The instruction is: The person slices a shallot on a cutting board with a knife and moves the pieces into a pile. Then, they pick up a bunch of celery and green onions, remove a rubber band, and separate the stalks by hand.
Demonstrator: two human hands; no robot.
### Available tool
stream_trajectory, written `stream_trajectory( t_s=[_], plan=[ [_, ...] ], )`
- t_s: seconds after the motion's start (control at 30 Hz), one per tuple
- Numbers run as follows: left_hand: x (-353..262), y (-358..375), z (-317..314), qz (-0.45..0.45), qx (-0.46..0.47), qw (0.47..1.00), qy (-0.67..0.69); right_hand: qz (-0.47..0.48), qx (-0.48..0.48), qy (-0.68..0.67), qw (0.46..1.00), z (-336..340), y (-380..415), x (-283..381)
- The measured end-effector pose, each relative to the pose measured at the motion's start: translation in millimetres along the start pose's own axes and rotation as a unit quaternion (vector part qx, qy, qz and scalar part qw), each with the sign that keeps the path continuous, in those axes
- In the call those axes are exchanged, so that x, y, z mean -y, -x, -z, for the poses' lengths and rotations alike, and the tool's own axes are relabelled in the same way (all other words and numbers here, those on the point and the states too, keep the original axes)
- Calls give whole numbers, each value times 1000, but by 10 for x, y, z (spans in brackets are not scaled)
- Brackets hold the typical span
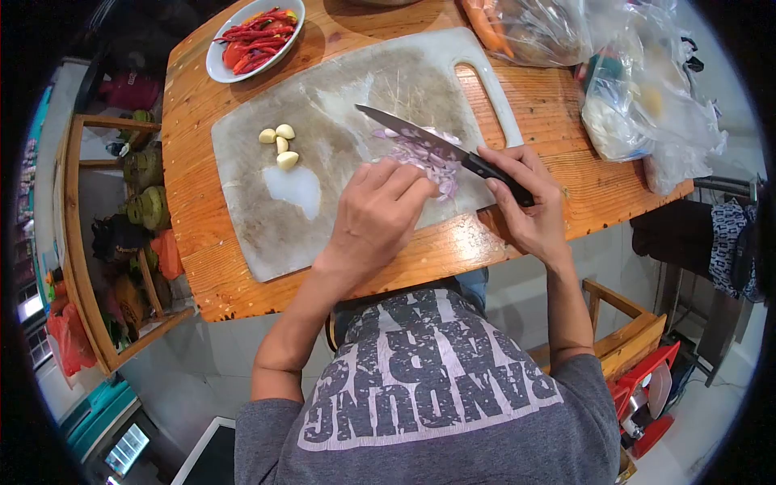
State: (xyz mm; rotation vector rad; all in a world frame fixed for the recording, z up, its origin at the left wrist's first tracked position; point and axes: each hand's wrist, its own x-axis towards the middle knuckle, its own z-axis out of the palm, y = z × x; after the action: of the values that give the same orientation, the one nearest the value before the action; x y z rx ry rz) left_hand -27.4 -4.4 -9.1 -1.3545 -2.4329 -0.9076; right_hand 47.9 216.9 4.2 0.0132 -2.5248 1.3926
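My right hand [529,202] is closed around the black handle of a kitchen knife [412,132], whose blade points to the upper left across the cutting board [242,214]. Sliced shallots [434,167] lie in a loose pile under and beside the blade, with some bits stuck to it. My left hand [380,202] is at the left edge of the pile, its fingers curled in and pressed together; whatever is beneath the fingertips is hidden. Several peeled garlic cloves [286,160] sit farther left on the board, above a pale wet-looking patch.
A white bowl [215,61] of red chillies and tomato stands at the table's far left. Clear plastic bags, one with carrots [487,28], another with pale contents [614,121], lie at the right. The wooden table's [218,291] near edge runs before my body.
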Motion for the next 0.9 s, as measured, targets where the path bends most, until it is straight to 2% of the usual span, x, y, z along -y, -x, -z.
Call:
stream_trajectory(
  t_s=[0.2, 0.4, 0.53, 0.6, 0.7, 0.8, 0.9],
  plan=[
    [114, 117, 108, 73, -99, 990, 68, -33, 72, -9, 997, 240, 93, -22],
    [193, 134, 306, 120, -222, 966, 51, 20, 154, 63, 986, 224, 109, -38],
    [251, 185, 303, 142, -208, 968, -17, 59, 115, 91, 987, 161, 9, -89],
    [218, 201, 249, 127, -191, 971, -62, 40, 100, 46, 993, 117, -57, -86],
    [12, 184, 120, 89, -81, 989, -82, -10, 93, -7, 996, 75, -118, -52],
    [-130, 194, -85, 31, -9, 994, -109, -65, 83, -33, 994, 36, -112, 39],
    [-180, 181, -203, 35, 14, 992, -121, -95, 66, -46, 992, 32, -85, 80]
  ],
)
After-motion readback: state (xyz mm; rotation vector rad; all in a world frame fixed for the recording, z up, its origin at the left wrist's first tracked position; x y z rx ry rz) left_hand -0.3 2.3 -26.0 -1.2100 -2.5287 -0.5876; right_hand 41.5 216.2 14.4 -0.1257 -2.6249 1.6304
